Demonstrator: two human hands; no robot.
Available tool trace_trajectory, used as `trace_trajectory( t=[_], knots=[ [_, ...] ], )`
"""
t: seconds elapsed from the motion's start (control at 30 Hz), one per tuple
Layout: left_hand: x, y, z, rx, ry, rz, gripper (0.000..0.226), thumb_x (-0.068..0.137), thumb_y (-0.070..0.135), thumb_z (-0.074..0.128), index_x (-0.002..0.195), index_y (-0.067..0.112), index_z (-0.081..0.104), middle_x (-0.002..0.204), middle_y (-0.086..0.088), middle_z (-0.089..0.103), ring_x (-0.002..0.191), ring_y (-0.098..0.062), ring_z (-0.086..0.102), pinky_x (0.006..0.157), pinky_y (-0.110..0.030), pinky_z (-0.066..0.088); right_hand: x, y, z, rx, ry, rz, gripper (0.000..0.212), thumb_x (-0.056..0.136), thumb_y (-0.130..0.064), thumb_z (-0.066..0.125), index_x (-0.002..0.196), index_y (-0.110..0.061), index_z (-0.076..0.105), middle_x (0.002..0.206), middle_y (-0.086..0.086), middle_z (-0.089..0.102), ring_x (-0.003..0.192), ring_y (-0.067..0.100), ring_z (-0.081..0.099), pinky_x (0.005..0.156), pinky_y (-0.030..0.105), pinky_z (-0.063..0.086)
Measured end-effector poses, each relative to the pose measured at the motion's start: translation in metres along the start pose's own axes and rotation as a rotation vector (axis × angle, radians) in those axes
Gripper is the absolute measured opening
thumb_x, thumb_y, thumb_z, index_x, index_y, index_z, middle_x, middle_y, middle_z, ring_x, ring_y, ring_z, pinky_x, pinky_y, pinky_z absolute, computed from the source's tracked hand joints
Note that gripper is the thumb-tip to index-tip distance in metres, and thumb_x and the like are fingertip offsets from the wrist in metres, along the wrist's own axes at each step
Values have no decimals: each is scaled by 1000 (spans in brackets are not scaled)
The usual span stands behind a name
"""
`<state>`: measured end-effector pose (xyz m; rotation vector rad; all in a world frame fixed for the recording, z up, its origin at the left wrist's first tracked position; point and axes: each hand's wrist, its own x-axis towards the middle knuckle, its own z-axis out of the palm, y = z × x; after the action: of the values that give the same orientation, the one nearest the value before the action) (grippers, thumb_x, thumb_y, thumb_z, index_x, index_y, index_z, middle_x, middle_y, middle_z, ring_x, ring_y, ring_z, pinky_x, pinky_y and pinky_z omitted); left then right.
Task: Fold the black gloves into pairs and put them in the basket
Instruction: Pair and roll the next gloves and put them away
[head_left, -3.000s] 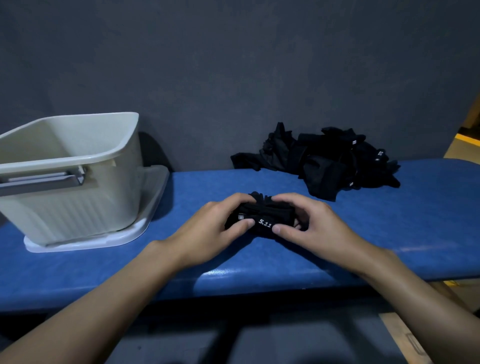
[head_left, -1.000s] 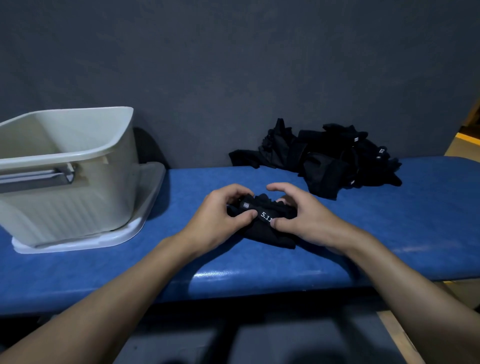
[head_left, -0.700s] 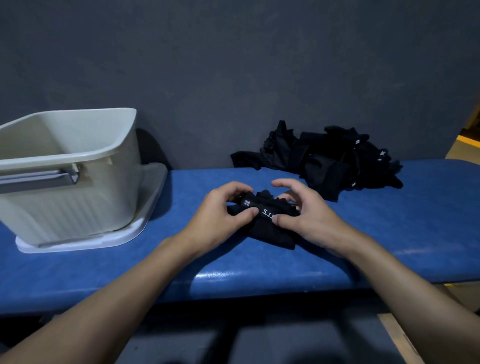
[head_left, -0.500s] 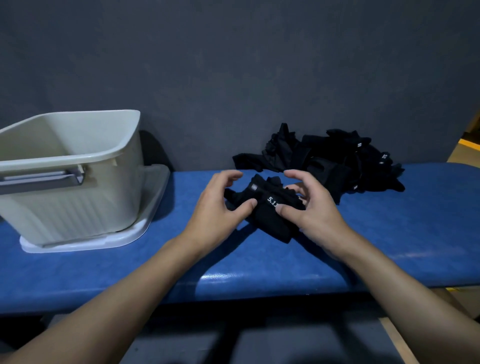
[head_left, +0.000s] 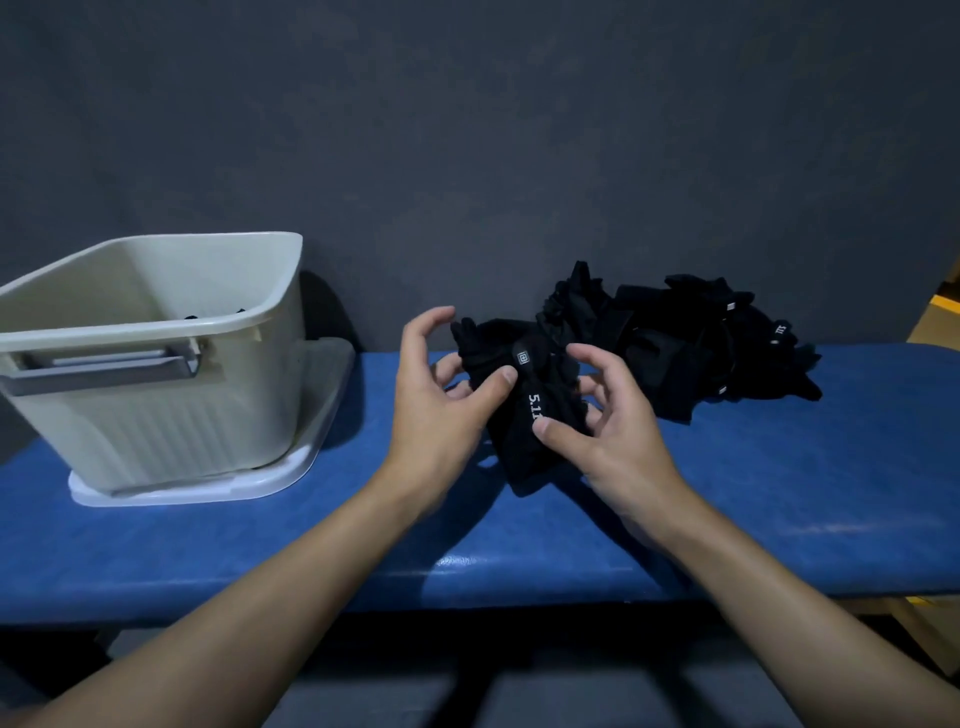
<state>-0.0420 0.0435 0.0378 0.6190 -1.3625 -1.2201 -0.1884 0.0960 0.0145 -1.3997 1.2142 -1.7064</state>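
Note:
A bundle of black gloves (head_left: 524, 415) with white "5.11" lettering hangs just above the blue padded bench (head_left: 779, 493), held between both hands. My left hand (head_left: 441, 400) pinches its upper left part with thumb and curled fingers. My right hand (head_left: 608, 426) grips its right side, thumb on the lettering. A pile of loose black gloves (head_left: 685, 348) lies behind, against the wall. The beige plastic basket (head_left: 156, 384) stands at the left on the bench; dark items barely show over its rim.
The basket sits tilted on a white lid or tray (head_left: 291, 478). A dark grey wall (head_left: 467, 156) runs close behind the bench. The bench's front edge is near my forearms, with dark floor below.
The bundle was pressed flat on the bench three seconds ago. Both hands have since lifted it up and back, tilting it so it stands more upright.

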Motion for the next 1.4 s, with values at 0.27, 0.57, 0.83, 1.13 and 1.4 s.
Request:
trace_trajectory(
  t=[0.27, 0.57, 0.83, 1.13, 1.4],
  knots=[
    [8, 28, -9, 46, -87, 101, 67, 85, -7, 70, 135, 26, 38, 103, -16, 73, 91, -21, 72, 84, -29, 56, 9, -24, 3, 3, -147, 14, 91, 75, -12, 81, 148, -33, 31, 137, -4, 52, 109, 3, 64, 87, 26, 54],
    [39, 113, -57, 170, -129, 243, 67, 82, 1, 74, 134, 24, 38, 98, -16, 74, 90, -26, 71, 90, -50, 57, 59, -96, 56, 27, -351, -104, 65, 79, -23, 73, 137, -20, 44, 107, -5, 70, 104, 11, 66, 86, 29, 54],
    [80, 167, -138, 270, -35, 269, 69, 76, 10, 78, 132, 25, 41, 96, -9, 77, 96, -36, 72, 86, -44, 60, 120, -133, 146, -63, -429, -214, 55, 78, -23, 70, 129, -13, 53, 109, -4, 66, 106, 8, 64, 90, 26, 53],
    [113, 168, -209, 336, -7, 229, 71, 81, 6, 80, 136, 25, 39, 101, -8, 75, 90, -28, 75, 85, -36, 59, 164, -135, 204, -246, -542, -221, 47, 87, -8, 70, 128, -17, 50, 115, 14, 66, 96, 20, 70, 89, 35, 56],
    [130, 146, -271, 797, 54, 271, 30, 90, 24, 71, 117, 28, 58, 102, 7, 72, 92, -6, 68, 87, -37, 56, 191, -114, 228, -456, -512, -146, 49, 84, -17, 75, 123, -32, 51, 114, 15, 63, 91, 30, 70, 82, 38, 60]
  ],
)
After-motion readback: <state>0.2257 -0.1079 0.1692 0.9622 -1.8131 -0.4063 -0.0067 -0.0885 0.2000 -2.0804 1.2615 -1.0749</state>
